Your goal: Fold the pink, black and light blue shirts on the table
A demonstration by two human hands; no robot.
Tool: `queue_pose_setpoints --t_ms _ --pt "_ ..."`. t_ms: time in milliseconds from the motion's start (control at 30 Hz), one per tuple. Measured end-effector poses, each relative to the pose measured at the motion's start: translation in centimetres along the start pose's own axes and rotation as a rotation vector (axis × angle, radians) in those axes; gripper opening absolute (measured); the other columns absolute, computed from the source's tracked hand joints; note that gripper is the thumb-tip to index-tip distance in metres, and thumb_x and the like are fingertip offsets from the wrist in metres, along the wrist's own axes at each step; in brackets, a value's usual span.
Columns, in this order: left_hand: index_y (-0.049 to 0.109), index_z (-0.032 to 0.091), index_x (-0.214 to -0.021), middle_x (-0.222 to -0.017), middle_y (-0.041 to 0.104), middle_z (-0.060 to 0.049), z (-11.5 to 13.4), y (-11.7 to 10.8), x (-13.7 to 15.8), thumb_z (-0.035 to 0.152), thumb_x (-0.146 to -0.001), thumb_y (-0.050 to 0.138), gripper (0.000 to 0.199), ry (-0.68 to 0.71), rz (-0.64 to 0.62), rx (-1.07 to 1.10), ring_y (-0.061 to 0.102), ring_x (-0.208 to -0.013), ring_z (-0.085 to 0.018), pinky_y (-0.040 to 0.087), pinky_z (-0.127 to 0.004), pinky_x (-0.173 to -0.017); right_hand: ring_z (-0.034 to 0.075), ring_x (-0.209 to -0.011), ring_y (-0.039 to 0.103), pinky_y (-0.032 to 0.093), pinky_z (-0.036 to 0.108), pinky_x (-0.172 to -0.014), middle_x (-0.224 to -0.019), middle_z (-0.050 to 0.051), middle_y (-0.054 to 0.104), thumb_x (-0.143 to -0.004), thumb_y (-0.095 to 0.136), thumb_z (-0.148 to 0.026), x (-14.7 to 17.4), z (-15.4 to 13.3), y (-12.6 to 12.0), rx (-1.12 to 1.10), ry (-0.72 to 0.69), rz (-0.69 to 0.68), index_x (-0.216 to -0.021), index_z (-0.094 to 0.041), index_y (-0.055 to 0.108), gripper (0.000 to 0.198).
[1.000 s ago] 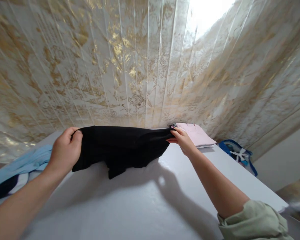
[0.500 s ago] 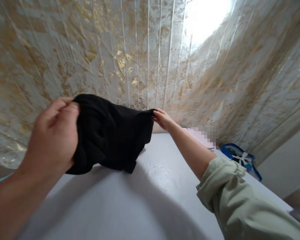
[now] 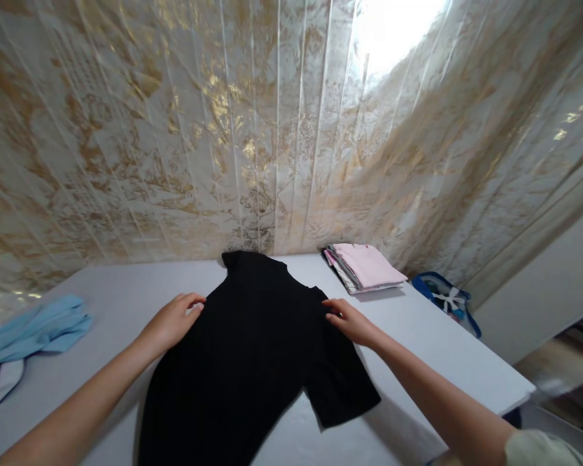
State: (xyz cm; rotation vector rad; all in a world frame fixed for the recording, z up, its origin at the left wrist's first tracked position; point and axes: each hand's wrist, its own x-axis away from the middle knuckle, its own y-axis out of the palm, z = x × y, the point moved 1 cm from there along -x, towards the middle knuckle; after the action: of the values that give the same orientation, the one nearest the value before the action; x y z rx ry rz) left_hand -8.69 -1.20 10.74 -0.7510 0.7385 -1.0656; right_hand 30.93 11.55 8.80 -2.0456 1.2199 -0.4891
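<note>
Checking from afar, I have the black shirt (image 3: 250, 343) spread on the desk (image 3: 427, 336), long axis running near-left to far-right, between my right hand (image 3: 354, 321) at the shoulder, nearer the neckline, and my left hand (image 3: 173, 321) by the side edge, each grip slightly parted, contact unclear.

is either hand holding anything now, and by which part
Nothing looks gripped: the left hand is loosely open at the left edge of the black shirt, the right hand loosely open by its shoulder; contact is unclear.
</note>
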Motion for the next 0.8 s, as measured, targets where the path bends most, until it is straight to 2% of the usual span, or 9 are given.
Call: queue_pose_setpoints --t_ms 100,233,333,433,567,600,667,733,800 --pt "0.062 0.016 -0.094 -0.092 0.069 -0.012 -3.0 1.7 -1.9 0.048 -0.066 0.047 0.045 -0.188 -0.002 -0.024 0.066 -0.094 -0.031 0.051 -0.041 -0.087 0.020 -0.098 0.061 0.048 0.034 -0.090 -0.119 0.009 0.057 -0.089 0.050 -0.027 4.9 -0.8 1.6 0.107 -0.120 -0.073 -0.125 -0.023 0.058 0.038" --pt "0.055 0.017 -0.101 -0.067 0.062 -0.001 -2.5 3.2 -1.6 0.051 -0.063 0.054 0.051 -0.248 -0.113 0.235 0.067 -0.073 -0.026 0.052 -0.035 -0.067 0.019 -0.097 0.062 0.048 0.029 -0.083 -0.116 0.007 0.057 -0.087 0.051 -0.023 8.0 -2.3 3.1 0.280 -0.117 -0.159 -0.121 -0.027 0.061 0.036" --pt "0.052 0.020 -0.102 -0.051 0.046 0.009 -0.8 3.0 0.5 0.049 -0.063 0.053 0.048 -0.236 -0.169 0.355 0.054 -0.048 -0.018 0.040 -0.028 -0.048 0.020 -0.103 0.059 0.046 0.029 -0.088 -0.117 0.007 0.057 -0.086 0.051 -0.019 7.4 -2.2 3.2 0.406 -0.122 -0.148 -0.122 -0.026 0.061 0.038" --pt "0.055 0.022 -0.088 -0.050 0.040 0.010 1.5 2.1 3.7 0.043 -0.063 0.053 0.033 -0.156 -0.208 0.264 0.045 -0.044 -0.014 0.033 -0.024 -0.045 0.022 -0.108 0.056 0.044 0.031 -0.092 -0.124 0.008 0.057 -0.086 0.050 -0.016 5.0 -0.9 2.3 0.533 -0.133 -0.136 -0.126 -0.026 0.059 0.042" --pt "0.060 0.023 -0.084 -0.055 0.049 0.006 4.3 1.5 6.7 0.051 -0.074 0.047 0.033 -0.115 -0.521 0.233 0.047 -0.045 -0.014 0.035 -0.025 -0.045 0.027 -0.118 0.052 0.042 0.036 -0.093 -0.137 0.012 0.052 -0.091 0.045 -0.017 1.0 1.0 0.8 0.697 -0.007 -0.065 -0.134 -0.021 0.053 0.044" --pt "0.061 0.022 -0.082 -0.057 0.053 0.004 4.3 1.4 6.5 0.053 -0.075 0.045 0.035 -0.114 -0.501 0.211 0.051 -0.048 -0.015 0.038 -0.027 -0.048 0.028 -0.118 0.052 0.043 0.036 -0.091 -0.139 0.014 0.050 -0.091 0.045 -0.018 0.2 1.2 0.6 0.711 0.039 -0.040 -0.135 -0.019 0.052 0.044" --pt "0.060 0.022 -0.080 -0.067 0.061 -0.002 3.0 1.1 5.4 0.053 -0.076 0.043 0.036 -0.094 -0.273 0.101 0.061 -0.064 -0.021 0.046 -0.031 -0.060 0.028 -0.117 0.054 0.043 0.036 -0.088 -0.138 0.016 0.049 -0.093 0.045 -0.022 -0.9 1.3 0.4 0.693 0.094 0.003 -0.136 -0.017 0.048 0.044" --pt "0.060 0.020 -0.088 -0.087 0.066 -0.010 0.4 0.9 3.9 0.049 -0.076 0.043 0.036 -0.103 -0.006 -0.069 0.064 -0.088 -0.029 0.048 -0.038 -0.076 0.027 -0.114 0.055 0.044 0.034 -0.085 -0.133 0.016 0.053 -0.094 0.045 -0.026 -1.2 1.1 0.4 0.651 0.113 0.027 -0.135 -0.016 0.048 0.042" --pt "0.060 0.016 -0.098 -0.105 0.065 -0.020 -2.5 1.1 2.8 0.053 -0.074 0.046 0.047 -0.191 0.101 -0.234 0.060 -0.103 -0.038 0.046 -0.045 -0.083 0.028 -0.112 0.057 0.044 0.033 -0.080 -0.125 0.016 0.057 -0.094 0.047 -0.032 -1.1 1.0 0.6 0.648 0.130 0.032 -0.129 -0.016 0.051 0.039"
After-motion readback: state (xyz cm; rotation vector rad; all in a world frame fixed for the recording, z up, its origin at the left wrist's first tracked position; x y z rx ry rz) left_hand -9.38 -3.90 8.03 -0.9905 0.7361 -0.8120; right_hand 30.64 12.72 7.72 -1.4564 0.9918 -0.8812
